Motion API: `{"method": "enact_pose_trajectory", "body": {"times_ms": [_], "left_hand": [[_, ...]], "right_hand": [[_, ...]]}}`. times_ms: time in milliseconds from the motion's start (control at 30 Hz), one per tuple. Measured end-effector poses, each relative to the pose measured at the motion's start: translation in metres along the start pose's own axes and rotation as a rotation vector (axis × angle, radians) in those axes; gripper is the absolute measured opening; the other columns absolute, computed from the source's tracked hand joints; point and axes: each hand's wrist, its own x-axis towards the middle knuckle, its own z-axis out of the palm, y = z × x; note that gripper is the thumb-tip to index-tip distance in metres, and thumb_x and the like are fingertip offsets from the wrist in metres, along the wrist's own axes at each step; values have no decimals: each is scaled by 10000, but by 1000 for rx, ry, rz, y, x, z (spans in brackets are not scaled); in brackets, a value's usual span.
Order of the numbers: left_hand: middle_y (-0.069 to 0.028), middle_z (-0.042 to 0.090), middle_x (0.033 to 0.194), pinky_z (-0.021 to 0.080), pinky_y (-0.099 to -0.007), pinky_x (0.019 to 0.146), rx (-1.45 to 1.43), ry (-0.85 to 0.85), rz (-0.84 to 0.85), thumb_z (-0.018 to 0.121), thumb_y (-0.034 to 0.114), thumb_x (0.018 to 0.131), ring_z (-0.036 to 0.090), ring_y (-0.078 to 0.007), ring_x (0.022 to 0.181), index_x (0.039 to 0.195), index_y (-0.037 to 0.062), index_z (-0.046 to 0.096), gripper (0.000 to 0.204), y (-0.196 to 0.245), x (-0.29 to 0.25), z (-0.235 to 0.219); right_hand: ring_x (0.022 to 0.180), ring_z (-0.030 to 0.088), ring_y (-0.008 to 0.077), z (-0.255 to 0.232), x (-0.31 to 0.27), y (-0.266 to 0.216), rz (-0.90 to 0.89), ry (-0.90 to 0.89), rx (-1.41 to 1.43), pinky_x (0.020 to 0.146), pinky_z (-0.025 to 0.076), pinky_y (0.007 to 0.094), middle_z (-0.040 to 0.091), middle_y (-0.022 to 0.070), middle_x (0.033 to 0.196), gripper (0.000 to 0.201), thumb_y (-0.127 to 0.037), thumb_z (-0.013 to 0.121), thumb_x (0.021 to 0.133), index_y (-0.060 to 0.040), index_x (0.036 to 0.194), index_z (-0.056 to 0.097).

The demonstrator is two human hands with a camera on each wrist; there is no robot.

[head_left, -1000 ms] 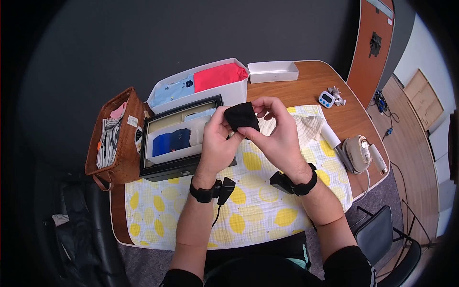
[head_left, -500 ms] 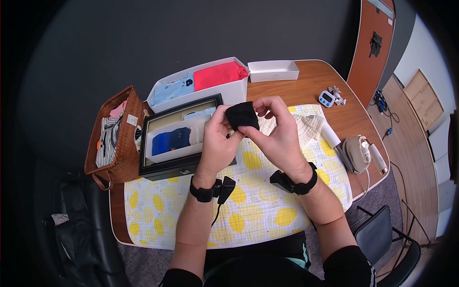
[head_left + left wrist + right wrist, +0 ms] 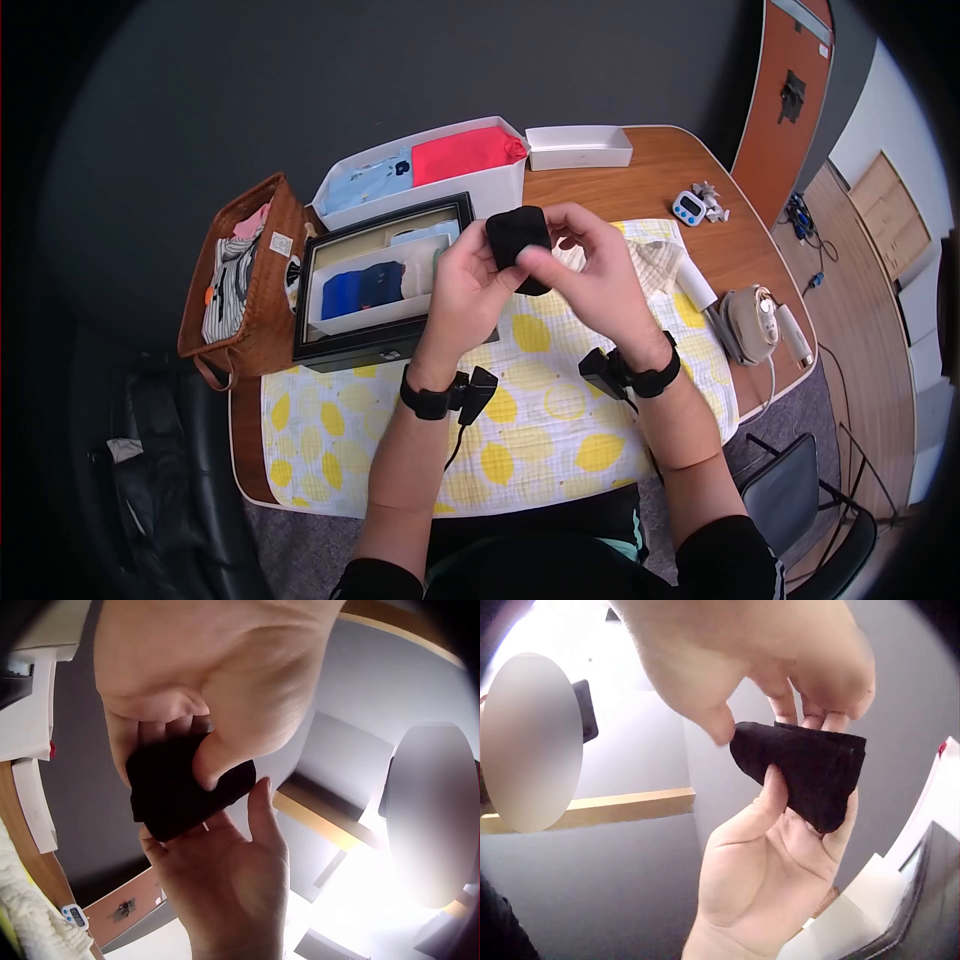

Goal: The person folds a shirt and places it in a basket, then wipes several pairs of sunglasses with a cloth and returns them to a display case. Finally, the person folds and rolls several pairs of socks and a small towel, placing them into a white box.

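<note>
A small folded black cloth piece (image 3: 517, 232), perhaps a sock, is held up between both hands over the lemon-print cloth (image 3: 535, 435). My left hand (image 3: 468, 295) grips it from the left; in the left wrist view its thumb (image 3: 212, 766) lies across the black fabric, with the fingers behind. My right hand (image 3: 603, 282) pinches the right side, its thumb over the near face in the head view. In the right wrist view the right thumb (image 3: 718, 726) touches one end of the folded edge, and fingers reach behind. Folded layers show along that edge.
Left of the hands stands a black case (image 3: 390, 350) holding a white box of folded clothes. Behind it are a white bin (image 3: 505, 187) of clothes and a shallow white box (image 3: 580, 158). A wicker basket (image 3: 265, 310) stands far left; a timer (image 3: 689, 208) and garment steamer (image 3: 748, 325) right.
The black cloth piece has turned and shifted slightly right in the hands. My right thumb has moved up onto its near face. The head view has shifted slightly.
</note>
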Motion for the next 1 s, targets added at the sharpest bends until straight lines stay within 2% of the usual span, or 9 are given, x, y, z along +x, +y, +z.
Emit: {"method": "enact_pose_trajectory", "body": {"times_ms": [133,167,267,367,467,600,767,867,1000], "left_hand": [[-105,630,1247,481,-331,1046,-91,-14,-29,614,-94,899,600,-173,1194,1345,-54,513,458,-5,0,-2],[-105,630,1247,481,-331,1046,-92,-13,-29,614,-94,899,600,-173,1194,1345,-54,513,458,-6,0,-3],[-98,627,1251,467,-334,1062,-100,-14,-62,617,-91,887,594,-173,1194,1346,-50,518,471,-6,-1,-5],[-91,620,1255,462,-339,1068,-53,-35,-77,623,-91,882,600,-176,1181,1345,-49,521,476,-4,0,-6],[-84,616,1244,470,-339,1058,-59,-35,-78,624,-92,881,596,-177,1180,1357,-43,517,491,-3,0,-5],[-103,606,1275,478,-341,1051,-44,8,-21,632,-71,899,592,-184,1194,1377,-32,488,501,-4,0,-2],[-101,579,1289,490,-348,1037,-65,47,-22,612,-99,901,571,-187,1214,1358,19,484,489,8,-1,7],[-100,575,1286,506,-339,1013,-47,-22,-25,604,-101,912,567,-181,1218,1354,38,487,479,6,-3,3],[-104,569,1298,521,-310,977,11,-62,-5,590,-91,932,574,-169,1204,1343,22,483,440,0,-2,-2]], "right_hand": [[932,609,132,-6,2,8,90,52,417,831,492,291,704,64,940,255,-190,651,980,48,1056,699],[890,623,125,-5,3,7,78,59,458,796,501,275,711,59,935,190,-103,620,980,48,1057,706],[826,641,110,-3,0,12,158,47,304,755,515,262,717,51,900,164,-49,630,956,50,1061,707],[763,652,92,-1,1,19,97,60,225,698,520,242,716,45,862,151,-14,640,940,50,1058,707],[767,659,82,-3,2,16,138,49,158,683,519,232,715,45,852,150,-32,652,945,49,1058,707],[724,638,70,-1,3,19,125,22,189,637,502,221,707,40,842,151,-63,658,958,49,1047,705],[782,607,46,-7,7,21,196,-60,380,702,484,219,680,-3,873,128,-26,606,974,32,1053,690],[811,595,37,-14,8,26,294,-146,457,724,471,217,679,-12,899,148,16,576,967,21,1080,671],[813,605,37,-11,7,24,243,-141,416,721,483,219,691,-4,924,157,31,564,961,21,1088,655]]}}
